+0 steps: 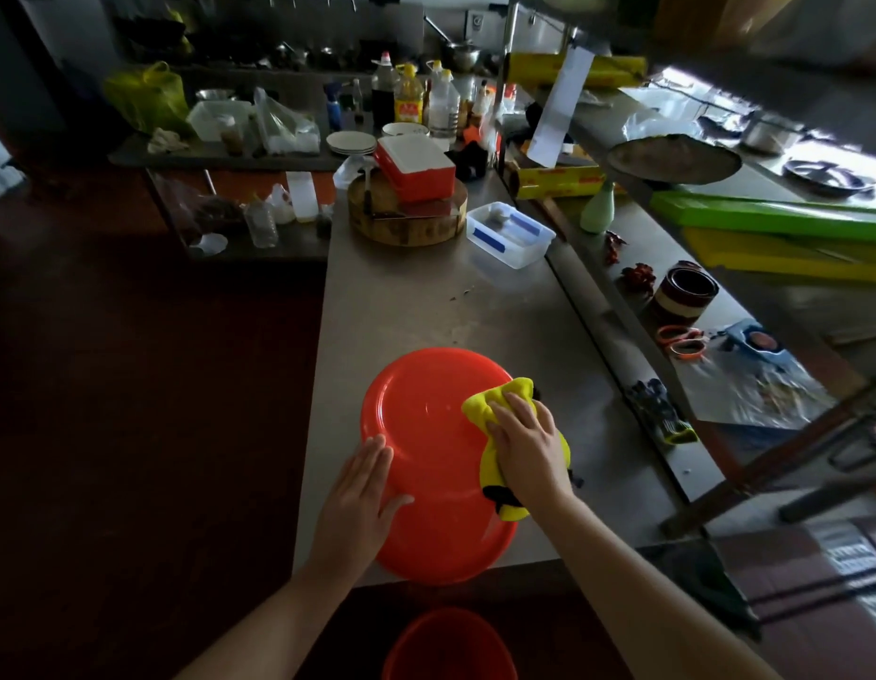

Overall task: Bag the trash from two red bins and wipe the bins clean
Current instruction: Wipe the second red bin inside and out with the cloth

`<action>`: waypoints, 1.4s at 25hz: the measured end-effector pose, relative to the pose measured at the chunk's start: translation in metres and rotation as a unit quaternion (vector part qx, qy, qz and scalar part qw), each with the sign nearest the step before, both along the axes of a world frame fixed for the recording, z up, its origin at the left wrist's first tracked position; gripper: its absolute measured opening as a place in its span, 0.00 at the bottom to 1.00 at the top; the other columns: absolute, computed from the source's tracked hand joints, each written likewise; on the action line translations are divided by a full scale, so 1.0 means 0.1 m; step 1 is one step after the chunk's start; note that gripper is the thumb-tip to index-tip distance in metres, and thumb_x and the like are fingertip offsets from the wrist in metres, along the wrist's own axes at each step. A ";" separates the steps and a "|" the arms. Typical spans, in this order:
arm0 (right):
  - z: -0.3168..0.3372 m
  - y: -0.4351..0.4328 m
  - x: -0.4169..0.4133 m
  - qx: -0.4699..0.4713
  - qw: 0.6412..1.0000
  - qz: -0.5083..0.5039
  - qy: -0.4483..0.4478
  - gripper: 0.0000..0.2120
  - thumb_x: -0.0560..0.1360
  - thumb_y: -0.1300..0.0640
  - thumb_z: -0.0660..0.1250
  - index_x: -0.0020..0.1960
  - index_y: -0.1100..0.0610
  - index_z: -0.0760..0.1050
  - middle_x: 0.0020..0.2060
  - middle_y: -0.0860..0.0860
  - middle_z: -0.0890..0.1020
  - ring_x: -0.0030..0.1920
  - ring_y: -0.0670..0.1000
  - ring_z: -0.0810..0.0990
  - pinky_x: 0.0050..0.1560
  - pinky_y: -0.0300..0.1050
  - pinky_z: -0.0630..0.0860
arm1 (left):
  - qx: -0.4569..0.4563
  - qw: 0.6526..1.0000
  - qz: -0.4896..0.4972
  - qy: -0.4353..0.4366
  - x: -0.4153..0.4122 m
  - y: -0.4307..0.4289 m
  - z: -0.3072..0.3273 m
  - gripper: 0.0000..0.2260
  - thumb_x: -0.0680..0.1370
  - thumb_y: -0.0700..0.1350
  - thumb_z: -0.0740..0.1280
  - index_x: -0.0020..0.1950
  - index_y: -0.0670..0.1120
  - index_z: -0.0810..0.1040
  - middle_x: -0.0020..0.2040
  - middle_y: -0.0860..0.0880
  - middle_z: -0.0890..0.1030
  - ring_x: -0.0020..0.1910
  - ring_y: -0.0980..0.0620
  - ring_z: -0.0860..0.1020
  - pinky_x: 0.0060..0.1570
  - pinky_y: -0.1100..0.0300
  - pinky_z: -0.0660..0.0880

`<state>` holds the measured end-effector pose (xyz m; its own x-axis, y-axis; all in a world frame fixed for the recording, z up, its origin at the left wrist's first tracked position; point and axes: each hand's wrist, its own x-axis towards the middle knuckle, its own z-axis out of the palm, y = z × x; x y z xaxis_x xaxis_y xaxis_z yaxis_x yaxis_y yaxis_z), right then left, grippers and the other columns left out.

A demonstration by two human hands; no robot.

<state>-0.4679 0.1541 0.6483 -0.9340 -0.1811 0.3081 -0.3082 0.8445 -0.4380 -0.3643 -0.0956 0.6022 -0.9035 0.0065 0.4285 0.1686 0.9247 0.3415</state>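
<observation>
At the near edge of the desk: one red bin (426, 434) lies upside down with its base facing up, and its near rim hangs out past the edge of the desk (401, 296).
Red bins counted: two. The second red bin (450, 645) sits lower, in front of the desk's near edge, and only its upper part shows at the bottom of the view.
Cloths counted: one yellow cloth (517, 386) with dark patches, bunched on the right side of the upturned bin's base and trailing down its right wall.
Right hand (529, 449): its grip is released, with the fingers laid fairly straight over the cloth and pressing it against the bin.
Left hand (357, 498): its grip is released, with the palm and straight fingers resting flat on the bin's near-left side and the thumb spread toward the middle.
Middle of the desk: bare steel between the bin and the far things.
Far end of the desk: one clear plastic box (510, 233) with blue clips sits toward the right edge. Just beside it, at the far left corner, is one round chopping block (407, 223), and one red-and-white box (416, 169) rests tilted on the block.
Ledge along the desk's right edge: one green bottle (597, 208) stands upright at the far end. Nearer are one dark roll of tape (686, 292) and one pair of orange scissors (681, 338), close together.
</observation>
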 end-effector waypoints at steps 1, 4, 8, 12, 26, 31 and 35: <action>-0.04 0.01 0.10 -0.005 1.000 0.000 0.014 0.15 0.82 0.52 0.64 0.68 0.48 0.77 0.71 0.50 0.74 0.70 0.65 0.69 0.63 0.66 0.74 | 0.000 1.000 0.009 -0.012 0.01 0.01 0.02 0.35 0.78 0.65 0.59 0.76 0.41 0.68 0.75 0.44 0.70 0.75 0.49 0.65 0.68 0.47 0.69; -0.12 -0.02 0.37 -0.030 0.999 -0.013 0.021 0.17 0.82 0.54 0.65 0.70 0.44 0.74 0.73 0.48 0.72 0.74 0.63 0.66 0.66 0.65 0.73 | -0.005 0.999 0.018 -0.035 0.04 0.03 0.07 0.35 0.79 0.65 0.57 0.76 0.41 0.68 0.76 0.45 0.69 0.76 0.53 0.61 0.68 0.50 0.68; -0.09 -0.15 0.61 -0.038 0.998 -0.033 0.030 0.18 0.81 0.56 0.67 0.70 0.46 0.75 0.73 0.50 0.72 0.75 0.63 0.65 0.66 0.67 0.73 | 0.024 0.998 0.005 -0.063 0.07 0.03 0.09 0.35 0.81 0.65 0.55 0.78 0.41 0.65 0.79 0.46 0.63 0.78 0.50 0.59 0.70 0.51 0.67; -0.02 -0.36 0.87 0.008 0.998 -0.032 0.047 0.24 0.77 0.59 0.73 0.71 0.47 0.75 0.72 0.52 0.73 0.75 0.64 0.66 0.65 0.70 0.71 | 0.053 0.994 -0.007 -0.092 0.11 0.04 0.16 0.35 0.80 0.63 0.59 0.79 0.42 0.61 0.80 0.49 0.54 0.80 0.49 0.55 0.71 0.49 0.70; 0.22 -0.95 0.89 0.204 0.969 0.098 0.096 0.27 0.69 0.55 0.79 0.66 0.44 0.79 0.68 0.50 0.77 0.67 0.63 0.76 0.61 0.60 0.77 | 0.298 0.937 -0.066 -0.172 0.12 -0.36 0.10 0.29 0.82 0.63 0.58 0.80 0.66 0.50 0.71 0.58 0.74 0.62 0.58 0.79 0.60 0.51 0.79; 0.48 -1.29 0.72 0.266 0.959 0.099 0.021 0.26 0.74 0.54 0.73 0.70 0.43 0.75 0.72 0.50 0.73 0.71 0.64 0.71 0.64 0.62 0.75 | 0.245 0.957 -0.079 -0.135 0.15 -0.38 0.01 0.25 0.83 0.55 0.59 0.76 0.72 0.55 0.62 0.70 0.73 0.56 0.62 0.79 0.49 0.78 0.72; 0.55 -1.58 0.46 0.296 0.949 0.105 -0.042 0.23 0.81 0.55 0.58 0.75 0.44 0.65 0.77 0.50 0.61 0.77 0.63 0.57 0.72 0.61 0.60 | 0.238 0.958 -0.101 -0.127 0.16 -0.41 -0.02 0.26 0.84 0.54 0.59 0.77 0.70 0.52 0.77 0.65 0.60 0.70 0.57 0.72 0.65 0.66 0.72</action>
<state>-0.4215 -0.0037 0.7038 -0.8747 -0.4842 0.0214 -0.4822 0.8738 0.0628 -0.3481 -0.1366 0.6000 -0.9799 0.0499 0.1930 0.1828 0.6111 0.7701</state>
